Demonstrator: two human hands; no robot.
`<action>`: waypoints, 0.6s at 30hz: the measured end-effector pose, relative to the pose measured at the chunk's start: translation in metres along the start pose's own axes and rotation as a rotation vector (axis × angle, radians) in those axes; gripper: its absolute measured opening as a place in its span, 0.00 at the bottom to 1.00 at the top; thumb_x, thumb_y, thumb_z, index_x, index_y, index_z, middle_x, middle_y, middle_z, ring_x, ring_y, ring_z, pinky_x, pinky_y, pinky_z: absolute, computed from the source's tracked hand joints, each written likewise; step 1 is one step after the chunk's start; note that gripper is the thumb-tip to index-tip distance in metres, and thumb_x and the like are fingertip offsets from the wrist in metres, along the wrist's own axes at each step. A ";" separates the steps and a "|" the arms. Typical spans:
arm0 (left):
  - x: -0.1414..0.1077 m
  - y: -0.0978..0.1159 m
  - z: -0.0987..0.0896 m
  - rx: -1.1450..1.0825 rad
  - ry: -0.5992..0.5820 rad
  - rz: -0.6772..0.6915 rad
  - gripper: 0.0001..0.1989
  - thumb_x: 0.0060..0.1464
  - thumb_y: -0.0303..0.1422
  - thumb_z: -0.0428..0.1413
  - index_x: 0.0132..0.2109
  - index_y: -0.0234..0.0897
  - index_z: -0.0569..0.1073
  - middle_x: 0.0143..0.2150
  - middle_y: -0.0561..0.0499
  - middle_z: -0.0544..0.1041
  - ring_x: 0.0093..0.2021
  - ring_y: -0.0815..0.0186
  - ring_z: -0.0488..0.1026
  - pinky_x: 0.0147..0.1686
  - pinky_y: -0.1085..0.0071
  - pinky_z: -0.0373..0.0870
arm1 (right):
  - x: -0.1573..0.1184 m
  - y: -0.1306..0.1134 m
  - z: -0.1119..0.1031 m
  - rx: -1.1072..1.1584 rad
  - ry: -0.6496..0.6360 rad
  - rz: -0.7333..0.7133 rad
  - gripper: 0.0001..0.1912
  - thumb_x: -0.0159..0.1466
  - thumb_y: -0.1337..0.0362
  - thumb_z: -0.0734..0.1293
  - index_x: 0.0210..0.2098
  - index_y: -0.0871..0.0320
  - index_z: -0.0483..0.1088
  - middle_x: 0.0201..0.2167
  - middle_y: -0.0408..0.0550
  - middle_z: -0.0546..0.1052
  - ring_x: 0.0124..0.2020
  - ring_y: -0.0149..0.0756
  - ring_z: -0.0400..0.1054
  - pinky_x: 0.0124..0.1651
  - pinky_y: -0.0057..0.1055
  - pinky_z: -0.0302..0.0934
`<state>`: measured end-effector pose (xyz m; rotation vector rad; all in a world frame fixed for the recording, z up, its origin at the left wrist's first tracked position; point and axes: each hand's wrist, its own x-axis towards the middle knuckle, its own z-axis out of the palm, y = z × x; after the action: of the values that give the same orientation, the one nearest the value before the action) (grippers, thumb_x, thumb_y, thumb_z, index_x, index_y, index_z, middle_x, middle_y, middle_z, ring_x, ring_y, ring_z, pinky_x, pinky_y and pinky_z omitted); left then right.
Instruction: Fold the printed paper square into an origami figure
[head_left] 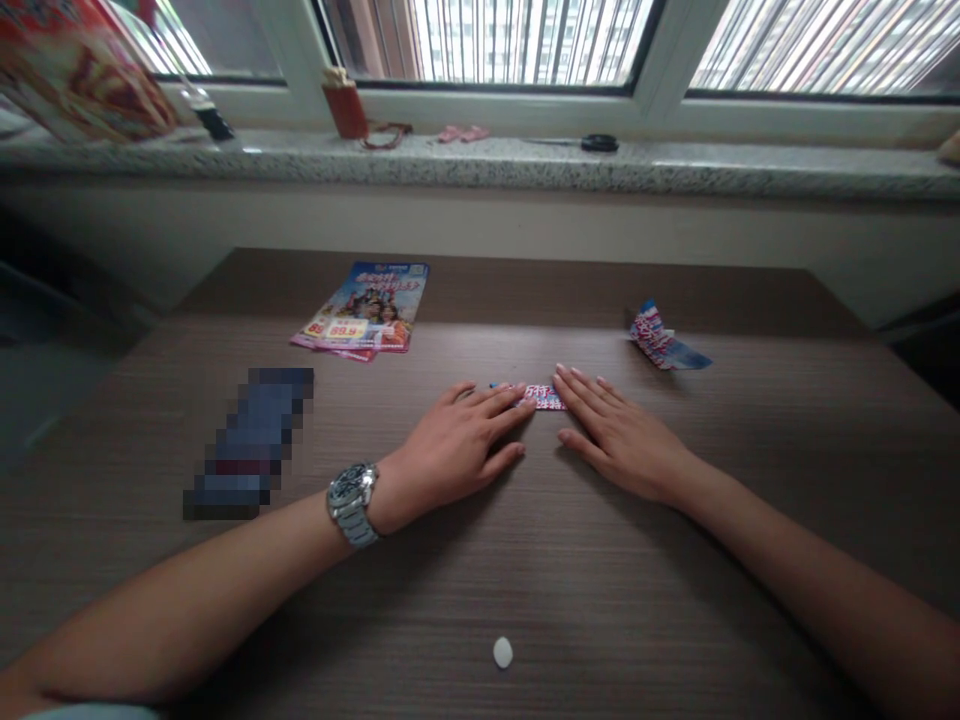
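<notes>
A small folded strip of printed paper (pixel 543 397), pink, white and blue, lies flat on the brown table. My left hand (pixel 469 440), with a metal watch (pixel 352 500) on its wrist, rests its outstretched fingers on the strip's left end. Over the right end lie the fingertips of my right hand (pixel 619 435), also stretched out flat. Both ends of the paper are partly hidden beneath the fingers. To the right stands a folded paper shape (pixel 654 338) in similar print, with pointed ends.
Printed flyers (pixel 375 308) are stacked at the back left, and a blurred-out dark rectangular object (pixel 255 440) lies nearer. A small white oval piece (pixel 502 653) sits by the front. Scissors (pixel 598 143), a red container (pixel 345 108) and a large red bag (pixel 82 75) are on the windowsill.
</notes>
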<state>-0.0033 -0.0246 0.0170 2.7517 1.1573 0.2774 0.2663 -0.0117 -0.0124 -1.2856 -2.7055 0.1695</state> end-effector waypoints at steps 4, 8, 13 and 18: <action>0.004 0.000 0.000 0.021 0.045 0.021 0.23 0.68 0.42 0.49 0.67 0.44 0.64 0.68 0.46 0.66 0.64 0.54 0.67 0.65 0.55 0.55 | 0.002 -0.001 0.001 0.012 0.026 -0.002 0.34 0.74 0.50 0.53 0.74 0.56 0.42 0.74 0.54 0.50 0.74 0.43 0.44 0.73 0.49 0.46; 0.012 0.000 0.002 0.039 0.084 0.029 0.20 0.68 0.40 0.50 0.64 0.43 0.67 0.62 0.45 0.72 0.57 0.55 0.71 0.58 0.56 0.60 | 0.005 -0.001 0.002 0.043 0.041 0.004 0.31 0.75 0.53 0.53 0.73 0.56 0.48 0.73 0.53 0.54 0.73 0.43 0.48 0.72 0.49 0.48; 0.019 -0.004 0.005 0.087 0.130 0.023 0.19 0.67 0.38 0.52 0.61 0.41 0.70 0.53 0.45 0.77 0.49 0.56 0.72 0.50 0.59 0.64 | 0.010 -0.003 0.000 0.072 0.138 0.008 0.24 0.73 0.57 0.58 0.66 0.58 0.64 0.68 0.55 0.65 0.69 0.47 0.58 0.68 0.51 0.55; 0.019 -0.009 0.009 0.063 0.190 0.055 0.14 0.68 0.37 0.51 0.55 0.41 0.75 0.47 0.45 0.78 0.46 0.58 0.72 0.47 0.61 0.66 | 0.014 -0.005 -0.003 0.184 0.221 -0.069 0.19 0.72 0.58 0.62 0.59 0.56 0.71 0.59 0.54 0.75 0.61 0.48 0.67 0.63 0.50 0.62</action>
<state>0.0054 -0.0050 0.0085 2.8672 1.1516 0.5288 0.2543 -0.0040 -0.0076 -1.0888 -2.4787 0.2463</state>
